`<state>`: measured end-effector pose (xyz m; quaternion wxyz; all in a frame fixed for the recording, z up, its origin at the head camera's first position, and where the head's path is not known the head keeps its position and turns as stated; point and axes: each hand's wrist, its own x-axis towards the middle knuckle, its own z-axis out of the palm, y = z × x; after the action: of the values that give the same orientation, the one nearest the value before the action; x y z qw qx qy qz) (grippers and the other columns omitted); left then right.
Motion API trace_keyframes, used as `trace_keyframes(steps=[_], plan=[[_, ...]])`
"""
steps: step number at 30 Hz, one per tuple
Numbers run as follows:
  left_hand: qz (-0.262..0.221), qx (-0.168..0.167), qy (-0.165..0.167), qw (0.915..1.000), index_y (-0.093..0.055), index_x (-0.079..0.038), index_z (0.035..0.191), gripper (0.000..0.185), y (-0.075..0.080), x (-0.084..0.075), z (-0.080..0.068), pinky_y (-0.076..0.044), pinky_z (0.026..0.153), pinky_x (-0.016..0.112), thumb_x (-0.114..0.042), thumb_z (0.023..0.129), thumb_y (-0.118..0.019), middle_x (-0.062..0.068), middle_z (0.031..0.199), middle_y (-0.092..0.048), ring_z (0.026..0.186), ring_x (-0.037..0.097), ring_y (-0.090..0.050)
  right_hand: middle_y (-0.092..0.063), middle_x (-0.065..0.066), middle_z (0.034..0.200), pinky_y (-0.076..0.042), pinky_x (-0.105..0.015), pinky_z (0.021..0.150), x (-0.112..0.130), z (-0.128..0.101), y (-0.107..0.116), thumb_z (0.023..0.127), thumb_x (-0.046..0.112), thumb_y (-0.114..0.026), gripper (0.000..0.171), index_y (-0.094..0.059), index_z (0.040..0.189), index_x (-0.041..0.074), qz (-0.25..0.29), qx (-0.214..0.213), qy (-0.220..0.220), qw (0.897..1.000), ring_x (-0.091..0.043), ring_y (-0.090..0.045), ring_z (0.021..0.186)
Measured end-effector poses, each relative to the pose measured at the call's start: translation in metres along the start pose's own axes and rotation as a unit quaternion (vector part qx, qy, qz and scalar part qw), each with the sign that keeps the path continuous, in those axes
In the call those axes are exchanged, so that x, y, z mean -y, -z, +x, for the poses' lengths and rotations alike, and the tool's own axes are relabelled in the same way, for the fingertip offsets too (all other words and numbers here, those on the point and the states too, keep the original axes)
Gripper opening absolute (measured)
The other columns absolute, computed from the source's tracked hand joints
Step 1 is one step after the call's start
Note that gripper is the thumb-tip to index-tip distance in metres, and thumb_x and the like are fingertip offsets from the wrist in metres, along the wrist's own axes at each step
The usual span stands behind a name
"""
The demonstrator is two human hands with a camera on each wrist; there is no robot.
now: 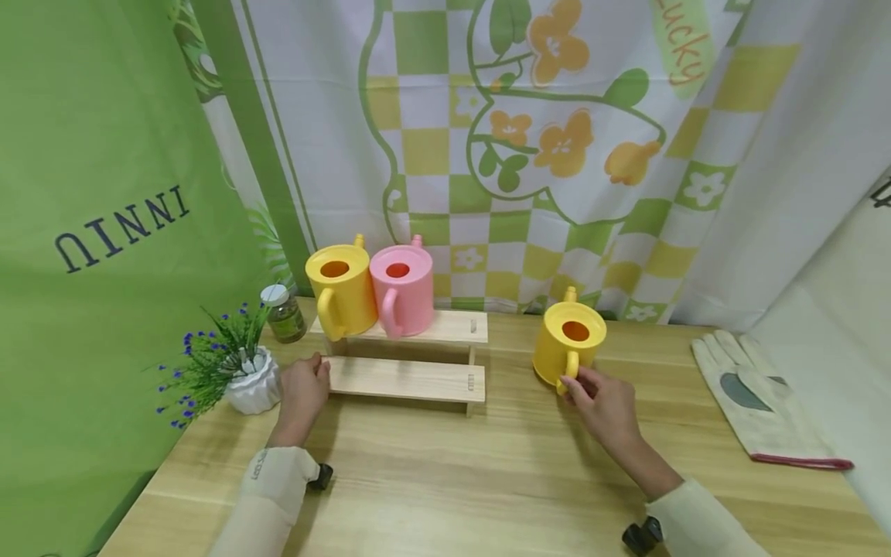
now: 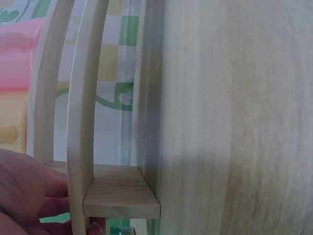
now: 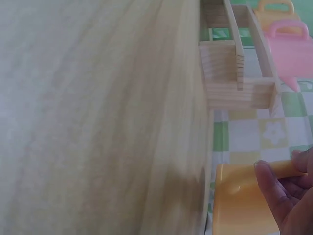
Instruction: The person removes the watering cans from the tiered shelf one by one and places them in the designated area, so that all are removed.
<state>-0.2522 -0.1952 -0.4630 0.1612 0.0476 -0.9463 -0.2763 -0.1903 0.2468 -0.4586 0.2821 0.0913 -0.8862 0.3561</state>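
Steadying the two-step wooden rack (image 1: 407,377) with the left hand (image 1: 303,391) while the right hand (image 1: 604,402) pinches the handle of a yellow watering can (image 1: 567,342).

That can stands upright on the tabletop (image 1: 487,472), well to the right of the rack and apart from it, its handle turned toward the person so the fingers can close on it. The left hand rests at the rack's left end, fingers relaxed against the wood, seemingly to keep it from sliding. A second yellow can (image 1: 341,290) and a pink can (image 1: 402,290) sit touching on the upper step. The head view alone shows the potted blue flowers (image 1: 230,363), small jar (image 1: 284,312) and glove (image 1: 759,402); the right wrist view shows fingertips (image 3: 269,183) curled over the handle, while the left wrist view shows only the rack's end board (image 2: 83,122).
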Motion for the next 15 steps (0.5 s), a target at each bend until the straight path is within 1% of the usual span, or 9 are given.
trace_keyframes(steps=[6,11,15], plan=[[-0.003,-0.011,-0.009,0.9999,-0.058,0.008,0.114,0.033,0.002,0.000,-0.002,-0.043,0.082,0.053,-0.015,0.091,-0.050,0.026,0.109,-0.059,0.095,0.046,-0.057,-0.067,-0.002,0.064,-0.043,-0.010,0.049,0.004,-0.003,-0.007,0.077,0.010,-0.072,0.011,-0.070,0.085,0.003,-0.010,0.010,0.017,1.000,-0.011,-0.062,0.054],[-0.009,-0.018,-0.021,0.9996,-0.059,0.009,0.113,0.034,0.001,0.000,-0.002,-0.043,0.082,0.054,-0.015,0.090,-0.050,0.027,0.107,-0.060,0.094,0.046,-0.058,-0.067,-0.002,0.066,-0.046,-0.014,0.049,0.012,-0.006,-0.019,0.079,0.011,-0.071,0.011,-0.069,0.086,0.003,0.010,0.035,0.013,0.999,-0.009,-0.062,0.056],[-0.020,-0.024,-0.035,0.9989,-0.059,0.011,0.112,0.033,0.001,0.001,-0.002,-0.044,0.079,0.054,-0.011,0.089,-0.050,0.028,0.105,-0.060,0.091,0.046,-0.059,-0.067,-0.002,0.066,-0.048,-0.017,0.048,0.018,-0.007,-0.031,0.078,0.010,-0.071,0.010,-0.069,0.086,0.004,0.024,0.048,0.008,0.999,-0.009,-0.062,0.055]])
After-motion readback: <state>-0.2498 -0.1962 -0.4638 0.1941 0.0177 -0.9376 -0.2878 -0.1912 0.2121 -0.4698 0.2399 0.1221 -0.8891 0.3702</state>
